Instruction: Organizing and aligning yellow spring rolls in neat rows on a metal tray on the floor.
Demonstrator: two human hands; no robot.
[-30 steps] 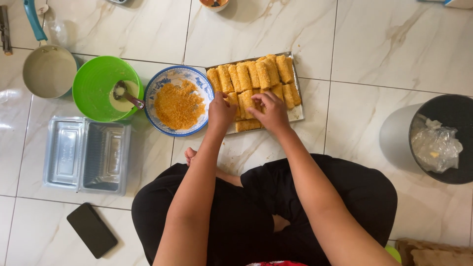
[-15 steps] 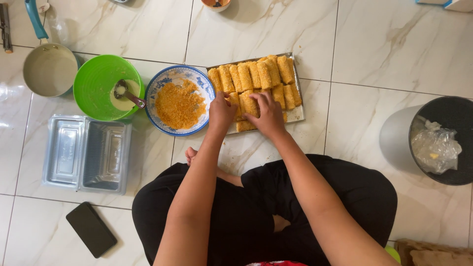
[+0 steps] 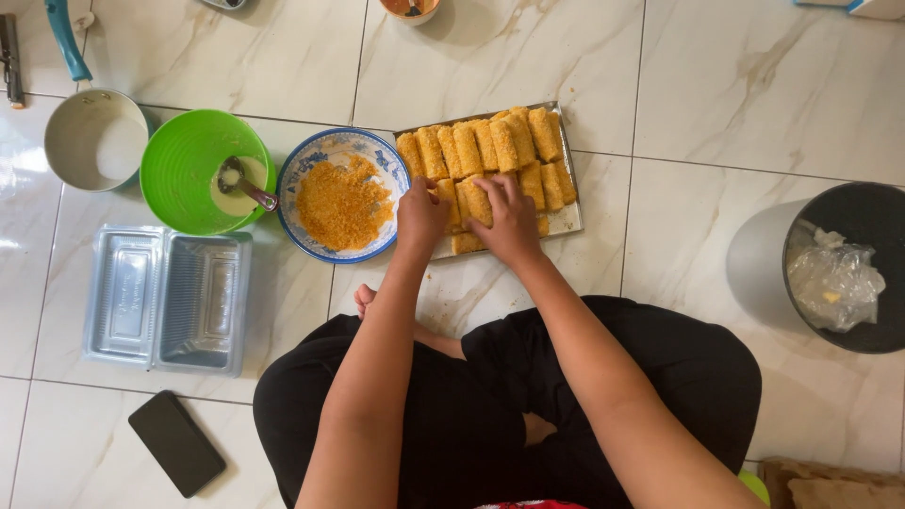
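A metal tray (image 3: 567, 219) on the tiled floor holds several breaded rolls (image 3: 490, 143) laid side by side in rows. My left hand (image 3: 420, 215) rests at the tray's left edge, its fingers on a roll in the near row. My right hand (image 3: 509, 219) lies over the near row beside it, fingertips touching a breaded roll (image 3: 472, 198). Whether either hand grips a roll is hidden by the fingers. Left of the tray stands a blue-patterned bowl (image 3: 315, 162) with orange breadcrumbs (image 3: 344, 203).
A green bowl (image 3: 179, 170) with pale batter and a spoon (image 3: 247, 184) sits left of the crumb bowl, a grey saucepan (image 3: 94, 139) beyond it. A clear plastic container (image 3: 168, 298) and a black phone (image 3: 176, 443) lie at my left. A bin (image 3: 830, 269) stands right.
My right hand has slid a little left and nearer along the near row of rolls. My left hand has stayed at the tray's left edge.
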